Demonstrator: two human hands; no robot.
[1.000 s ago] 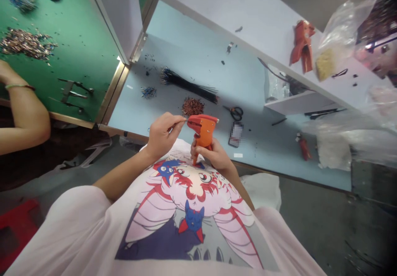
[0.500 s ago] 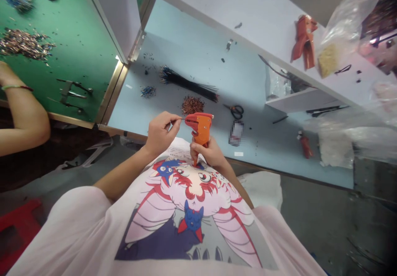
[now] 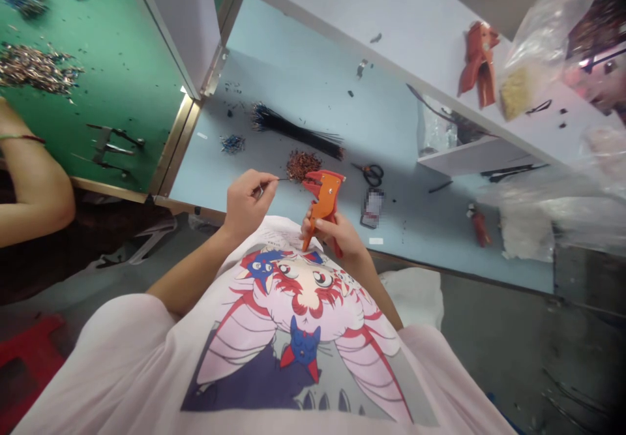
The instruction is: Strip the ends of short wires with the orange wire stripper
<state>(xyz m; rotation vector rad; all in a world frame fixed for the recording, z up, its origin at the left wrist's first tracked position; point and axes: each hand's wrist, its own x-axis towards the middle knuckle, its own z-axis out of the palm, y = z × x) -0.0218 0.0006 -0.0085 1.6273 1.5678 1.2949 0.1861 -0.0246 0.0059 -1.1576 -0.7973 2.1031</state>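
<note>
My left hand (image 3: 248,203) pinches a thin dark wire (image 3: 284,179), whose end points right and stands a little apart from the tool. My right hand (image 3: 337,231) is wrapped round the handles of an orange and red wire stripper (image 3: 327,195). The stripper's jaws face left, and its handles are spread apart. Just beyond them lies a heap of small copper-coloured pieces (image 3: 302,163) on the light blue table (image 3: 313,44). Behind that heap a bundle of black wires (image 3: 298,133) is laid out at a slant.
Black-handled scissors (image 3: 373,174) and a blurred-out phone-like object (image 3: 372,208) lie to the right. A small blue pile (image 3: 232,143) sits at left. A shelf (image 3: 372,37) crosses the back, bearing another red stripper (image 3: 479,63). At far left a co-worker's arm (image 3: 34,174) rests by a green table (image 3: 122,83).
The wire's end has come out of the stripper's jaws. My left hand has drawn slightly left, while the stripper has tilted and moved right, its handles spreading.
</note>
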